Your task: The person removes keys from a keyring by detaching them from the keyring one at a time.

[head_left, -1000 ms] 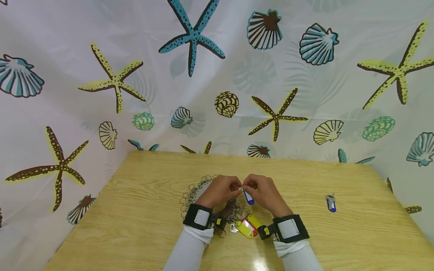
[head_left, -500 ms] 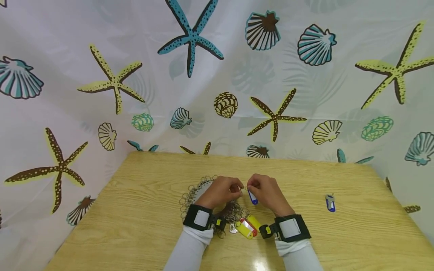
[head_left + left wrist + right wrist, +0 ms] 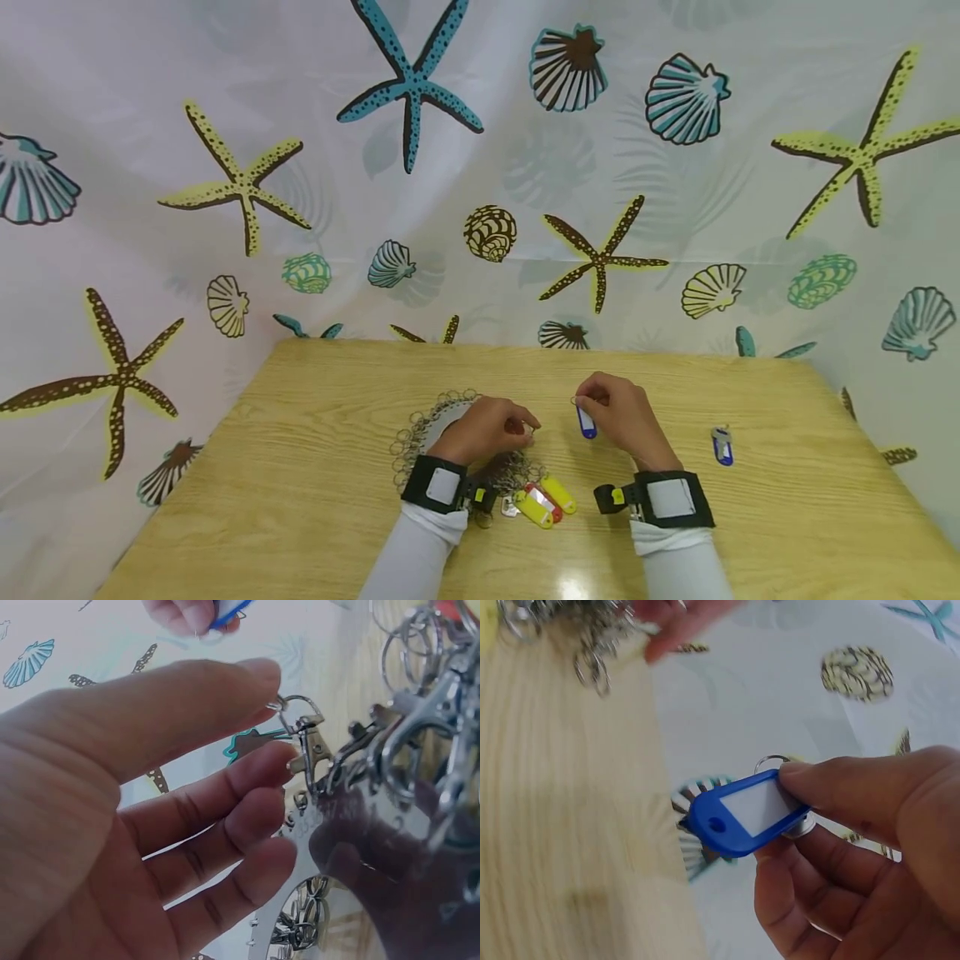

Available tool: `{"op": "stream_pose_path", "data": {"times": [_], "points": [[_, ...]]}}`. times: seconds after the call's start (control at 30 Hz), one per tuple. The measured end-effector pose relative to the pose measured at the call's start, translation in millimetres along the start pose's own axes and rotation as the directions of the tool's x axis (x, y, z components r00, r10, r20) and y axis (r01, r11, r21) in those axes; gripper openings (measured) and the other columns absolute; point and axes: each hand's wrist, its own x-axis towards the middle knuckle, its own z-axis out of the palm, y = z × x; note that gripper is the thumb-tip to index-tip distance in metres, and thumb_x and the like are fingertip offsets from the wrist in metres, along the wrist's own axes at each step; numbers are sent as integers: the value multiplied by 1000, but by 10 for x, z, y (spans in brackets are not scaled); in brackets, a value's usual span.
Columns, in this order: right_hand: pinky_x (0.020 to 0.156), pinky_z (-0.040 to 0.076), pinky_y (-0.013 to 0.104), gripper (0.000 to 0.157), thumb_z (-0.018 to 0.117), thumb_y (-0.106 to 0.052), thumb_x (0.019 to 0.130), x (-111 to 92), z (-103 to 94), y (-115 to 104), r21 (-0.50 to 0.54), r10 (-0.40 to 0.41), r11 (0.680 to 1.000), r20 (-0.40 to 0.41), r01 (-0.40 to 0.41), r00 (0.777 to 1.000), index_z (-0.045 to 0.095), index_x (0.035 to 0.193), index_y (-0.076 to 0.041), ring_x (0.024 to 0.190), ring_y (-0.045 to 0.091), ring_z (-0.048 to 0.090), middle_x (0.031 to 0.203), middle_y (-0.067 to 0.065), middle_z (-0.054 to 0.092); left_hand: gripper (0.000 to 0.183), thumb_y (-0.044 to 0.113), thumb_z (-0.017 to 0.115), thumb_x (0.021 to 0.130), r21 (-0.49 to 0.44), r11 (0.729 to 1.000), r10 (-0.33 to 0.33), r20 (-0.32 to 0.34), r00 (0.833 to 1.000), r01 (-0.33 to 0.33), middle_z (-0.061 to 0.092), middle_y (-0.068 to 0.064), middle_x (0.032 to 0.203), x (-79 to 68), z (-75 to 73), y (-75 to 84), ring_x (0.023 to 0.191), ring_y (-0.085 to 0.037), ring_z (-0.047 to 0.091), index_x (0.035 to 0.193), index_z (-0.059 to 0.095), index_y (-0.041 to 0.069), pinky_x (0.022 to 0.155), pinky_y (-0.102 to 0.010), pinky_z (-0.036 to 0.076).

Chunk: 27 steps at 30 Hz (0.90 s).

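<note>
**Blue tag pinched at its ringed end, hands apart**

We are seeing the right hand (image 3: 621,414) pinching a blue plastic key tag with a white label (image 3: 746,814), its grip narrow. The tag's ringed end is lying under the thumb, its other end projecting beyond the fingertips; we are judging that this is leaving the thin metal ring (image 3: 769,757) reachable. The left hand (image 3: 486,429) is holding thumb and index close at a silvery metal clasp (image 3: 307,742) beside a round grey disc (image 3: 442,425); whether it is pinching we cannot tell. Two yellow plastic tags (image 3: 533,509) and a red plastic tag (image 3: 546,502) are lying together on the wooden desk (image 3: 337,400), probably for easy reach.
</note>
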Motion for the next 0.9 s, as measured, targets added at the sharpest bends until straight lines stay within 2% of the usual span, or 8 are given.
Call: {"op": "stream_pose_path", "data": {"times": [0.13,0.27,0.43,0.57,0.8,0.9], "points": [[68,49,38,6,66,-11,90,-24,-224,196,-38,46,998,-22,-47,999,69,92,-6,81,23,64,86,7,70,29,22,70,89,15,1000,8,-1,1000,-8,67,4,82,-4,11,-6,71,-6,60,116,72,12,59,-21,49],[66,46,36,11,65,-14,91,-109,-438,445,-82,128,988,-36,-131,991,69,94,-4,83,27,62,89,12,69,30,23,70,89,27,1000,-2,-6,1000,2,64,5,77,-27,20,-2,65,-6,56,117,72,12,56,-21,46],[69,47,42,20,62,-18,94,-266,-610,752,-98,276,955,-49,-280,960,68,99,0,89,34,60,98,21,68,32,23,70,88,16,1000,4,-19,1000,-3,63,4,77,-57,28,5,64,-6,55,118,71,10,55,-21,45],[75,47,48,25,60,-19,95,-352,-669,918,-98,354,929,-51,-358,934,66,102,4,91,37,59,102,25,65,32,21,70,89,-11,1000,17,-36,999,-18,63,4,76,-68,14,10,62,-7,54,118,70,9,54,-22,45],[60,44,29,26,60,-18,94,-397,-694,1032,-92,410,906,-63,-414,910,66,104,6,83,30,59,98,24,65,30,19,69,90,-25,999,33,-46,998,-34,64,4,79,-44,-6,11,65,-7,56,118,70,9,57,-22,47],[58,43,27,26,60,-18,94,-403,-700,1046,-84,416,903,-73,-421,906,66,103,6,81,29,59,96,24,65,30,20,69,90,-18,999,28,-48,998,-29,64,4,81,-31,-11,19,67,-7,57,118,70,10,58,-22,48]]}}
